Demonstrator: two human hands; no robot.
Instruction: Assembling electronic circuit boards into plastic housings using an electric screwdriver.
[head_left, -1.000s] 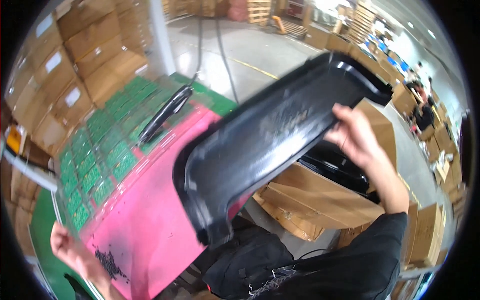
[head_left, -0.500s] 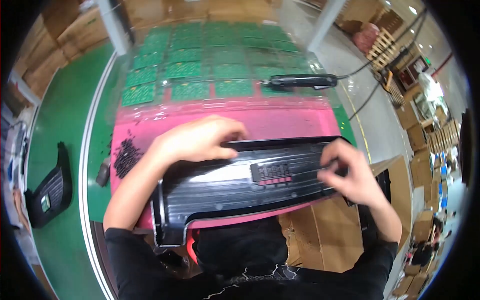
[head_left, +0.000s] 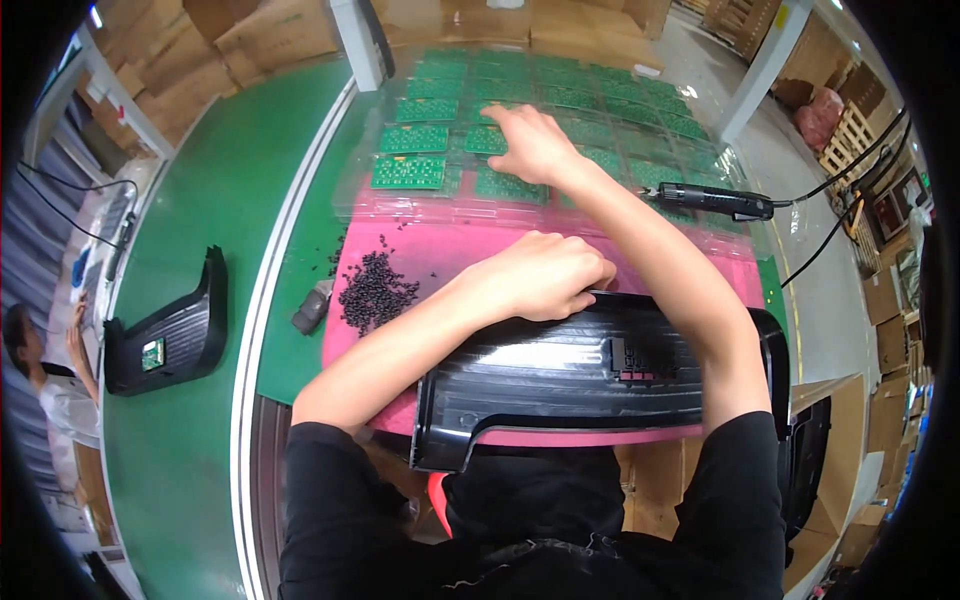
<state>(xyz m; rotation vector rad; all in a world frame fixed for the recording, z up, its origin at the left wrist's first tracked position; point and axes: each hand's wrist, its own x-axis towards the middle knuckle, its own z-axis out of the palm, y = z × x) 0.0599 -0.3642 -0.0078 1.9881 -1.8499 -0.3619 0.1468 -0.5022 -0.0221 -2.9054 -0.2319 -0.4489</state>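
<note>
Pink mat (head_left: 450, 262) on green belt (head_left: 200, 200); cardboard boxes (head_left: 250, 30) apparently behind.

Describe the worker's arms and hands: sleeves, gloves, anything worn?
Both hands are bare: no gloves, and no rings, watch or bands visible on the left hand or the right hand. The forearms are uncovered past the elbows. A black short-sleeved top covers the upper arms: left sleeve, right sleeve. The fabric looks plain, with no markings visible.

free: pink mat (head_left: 450, 255) centre | blocked: screw pile (head_left: 375, 290), screwdriver (head_left: 715, 201)
</note>
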